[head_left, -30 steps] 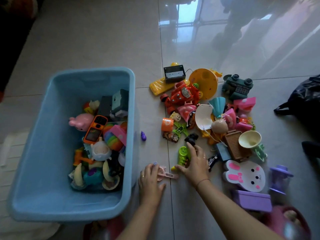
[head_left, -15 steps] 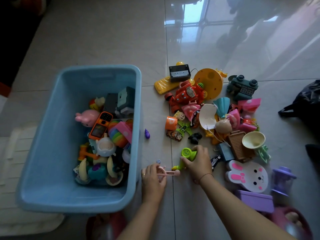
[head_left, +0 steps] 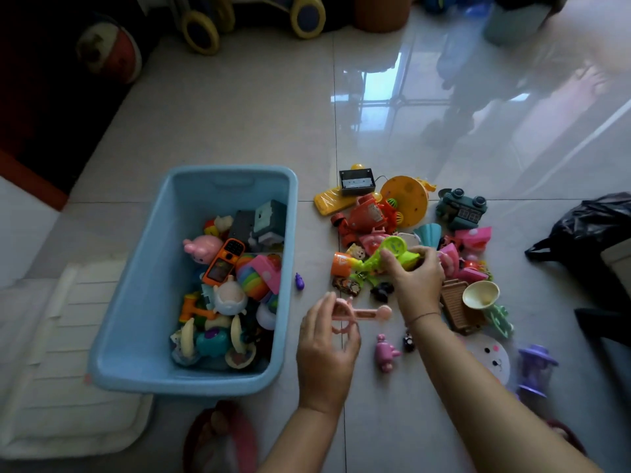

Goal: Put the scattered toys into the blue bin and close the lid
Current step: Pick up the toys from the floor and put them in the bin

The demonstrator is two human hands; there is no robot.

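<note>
meanwhile both hands held a toy each, beside the half-filled blue bin (head_left: 143, 288).

the left hand (head_left: 326, 349) pinched a pink rattle-like toy (head_left: 355, 314) by its ring, lifted just clear of the floor near the bin's right wall, probably so it could go straight in. the right hand (head_left: 415, 279) was closed around a lime green toy (head_left: 392, 252) above the toy pile (head_left: 409, 240). a small purple piece (head_left: 299, 280) lay just beside the bin; a pink figure (head_left: 386, 351) sat between the forearms. nothing blocked the bin's open top, and no lid could be picked out.
</note>
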